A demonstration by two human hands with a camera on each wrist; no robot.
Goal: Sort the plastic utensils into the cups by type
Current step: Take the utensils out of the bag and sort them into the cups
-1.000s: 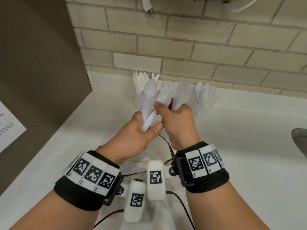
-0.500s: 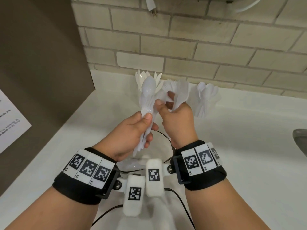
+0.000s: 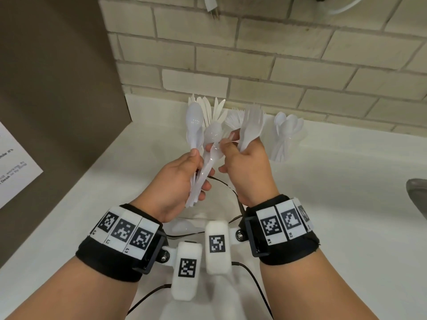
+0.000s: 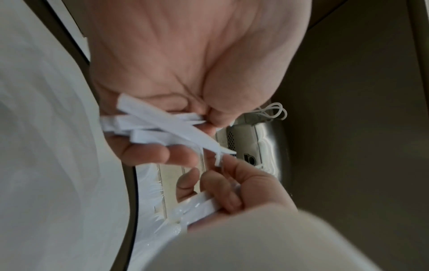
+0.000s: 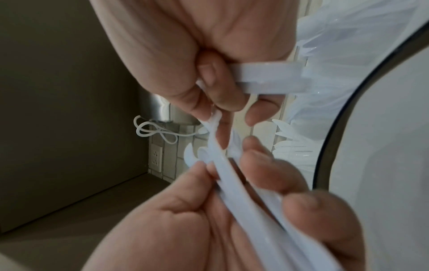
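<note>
Here, spoon (image 3: 209, 158) between both grips

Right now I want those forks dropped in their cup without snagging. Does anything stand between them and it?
Nothing visible does. The right hand holds the forks just in front of the fork cup, close beside it.

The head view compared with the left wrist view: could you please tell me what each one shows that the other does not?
Only the head view shows the spoon bowls above the left hand, the fork heads in the right hand, and the spoons in the right-most cup by the brick wall.

Only the left wrist view shows the handle ends fanned below the left palm and a coiled white cord.

Both show each hand gripping white utensils, close together.
</note>
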